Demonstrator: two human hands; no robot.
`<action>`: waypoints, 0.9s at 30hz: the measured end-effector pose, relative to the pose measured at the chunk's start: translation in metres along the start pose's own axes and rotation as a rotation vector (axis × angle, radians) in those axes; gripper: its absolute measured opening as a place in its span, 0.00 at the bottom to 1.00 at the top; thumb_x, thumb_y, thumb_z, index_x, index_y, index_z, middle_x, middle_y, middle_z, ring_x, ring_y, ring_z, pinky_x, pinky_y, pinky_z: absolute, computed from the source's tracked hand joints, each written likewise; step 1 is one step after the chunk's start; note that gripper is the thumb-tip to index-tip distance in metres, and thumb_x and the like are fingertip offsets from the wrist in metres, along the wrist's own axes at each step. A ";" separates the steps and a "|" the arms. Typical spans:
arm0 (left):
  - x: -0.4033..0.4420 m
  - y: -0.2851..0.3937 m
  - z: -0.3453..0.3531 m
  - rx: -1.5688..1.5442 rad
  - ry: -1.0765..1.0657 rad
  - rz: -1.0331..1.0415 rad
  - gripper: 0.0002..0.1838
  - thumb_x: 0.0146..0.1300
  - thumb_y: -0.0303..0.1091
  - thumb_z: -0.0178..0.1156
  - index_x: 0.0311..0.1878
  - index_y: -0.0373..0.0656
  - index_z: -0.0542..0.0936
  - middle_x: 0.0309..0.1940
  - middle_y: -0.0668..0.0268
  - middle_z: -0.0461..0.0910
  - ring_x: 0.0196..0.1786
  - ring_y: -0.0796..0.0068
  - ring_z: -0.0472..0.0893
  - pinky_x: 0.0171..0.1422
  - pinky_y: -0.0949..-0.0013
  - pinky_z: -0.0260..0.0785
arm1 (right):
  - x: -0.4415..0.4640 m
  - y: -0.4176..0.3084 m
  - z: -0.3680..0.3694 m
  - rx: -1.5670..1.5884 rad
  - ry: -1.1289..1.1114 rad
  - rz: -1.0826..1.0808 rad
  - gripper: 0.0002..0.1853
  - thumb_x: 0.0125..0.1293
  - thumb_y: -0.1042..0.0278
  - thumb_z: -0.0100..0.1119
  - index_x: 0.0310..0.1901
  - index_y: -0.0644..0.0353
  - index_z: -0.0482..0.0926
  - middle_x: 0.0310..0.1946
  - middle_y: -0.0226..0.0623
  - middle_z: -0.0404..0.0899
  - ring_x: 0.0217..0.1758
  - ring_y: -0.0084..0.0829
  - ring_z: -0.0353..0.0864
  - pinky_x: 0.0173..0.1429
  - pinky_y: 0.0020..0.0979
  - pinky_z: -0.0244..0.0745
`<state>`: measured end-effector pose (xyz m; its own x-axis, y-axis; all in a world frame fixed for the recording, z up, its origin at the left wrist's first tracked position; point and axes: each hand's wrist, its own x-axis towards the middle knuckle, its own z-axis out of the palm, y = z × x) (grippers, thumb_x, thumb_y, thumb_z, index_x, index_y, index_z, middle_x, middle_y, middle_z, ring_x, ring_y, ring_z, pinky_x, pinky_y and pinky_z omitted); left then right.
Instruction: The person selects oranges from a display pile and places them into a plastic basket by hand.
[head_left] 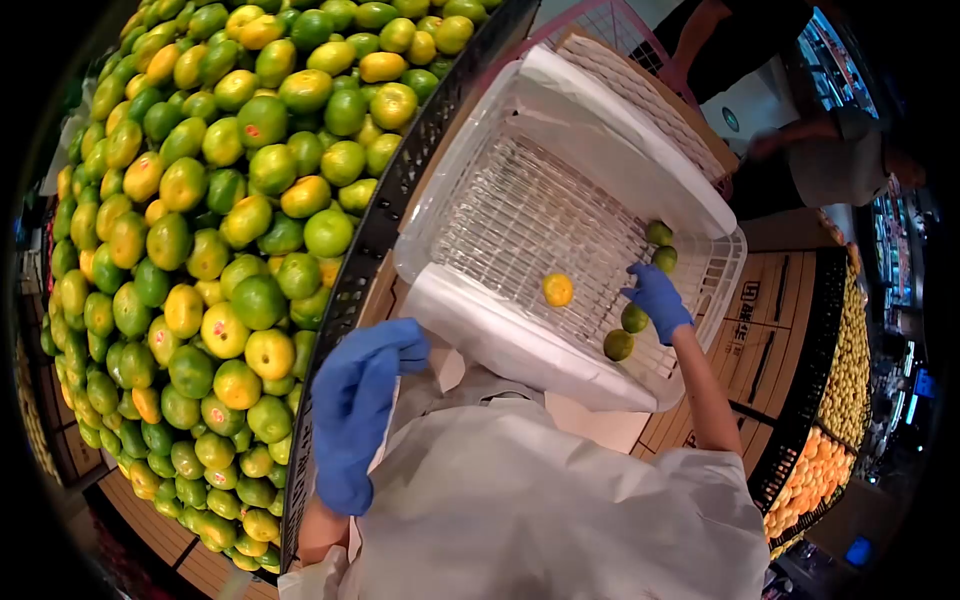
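Observation:
My right hand (658, 300), in a blue glove, reaches into a clear plastic crate (735, 290) with a ribbed bottom. Its fingers are apart, and I see nothing held in them. Just above it lie two green mandarins (664, 259); two more green ones (634, 318) are below it, near the crate's right side. A yellow-orange mandarin (557, 290) rests alone left of that hand. My left hand (362, 405), also blue-gloved, hovers between the fruit heap and the crate, fingers bent and close together. No fruit shows in it.
A large heap of green and yellow mandarins (225, 250) fills the left, behind a black display edge (375, 215). White padding (520, 340) lines the crate. A pink wire cart (610, 30) stands behind. Two people (840, 165) are at upper right. Orange fruit (810, 480) sits at far right.

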<state>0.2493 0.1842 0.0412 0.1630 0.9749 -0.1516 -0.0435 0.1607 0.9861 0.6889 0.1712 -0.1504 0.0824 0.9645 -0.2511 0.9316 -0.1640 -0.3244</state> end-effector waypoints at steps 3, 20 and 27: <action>0.030 -0.033 0.050 -0.047 -0.139 -0.097 0.12 0.70 0.27 0.47 0.51 0.34 0.75 0.44 0.61 0.78 0.45 0.74 0.78 0.52 0.72 0.71 | -0.010 0.010 0.026 -0.405 -0.426 -0.202 0.20 0.46 0.59 0.69 0.43 0.52 0.77 0.40 0.41 0.76 0.48 0.41 0.75 0.50 0.42 0.68; 0.073 -0.112 0.145 -0.127 -0.355 -0.485 0.16 0.69 0.38 0.51 0.53 0.38 0.75 0.43 0.65 0.79 0.46 0.76 0.77 0.55 0.71 0.70 | -0.015 0.041 0.065 -0.966 -0.596 -0.516 0.11 0.52 0.59 0.59 0.38 0.44 0.82 0.43 0.37 0.71 0.48 0.41 0.70 0.45 0.45 0.63; 0.086 -0.109 0.156 -0.121 -0.368 -0.508 0.16 0.70 0.39 0.49 0.52 0.38 0.76 0.42 0.64 0.79 0.46 0.75 0.77 0.55 0.71 0.69 | 0.003 0.049 0.062 -0.831 -0.734 -0.636 0.14 0.51 0.60 0.62 0.41 0.45 0.81 0.45 0.38 0.73 0.45 0.39 0.77 0.44 0.38 0.67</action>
<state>0.4217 0.2269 -0.0690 0.5195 0.6593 -0.5435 0.0210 0.6261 0.7795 0.7124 0.1536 -0.2237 -0.4240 0.4411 -0.7910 0.6966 0.7170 0.0265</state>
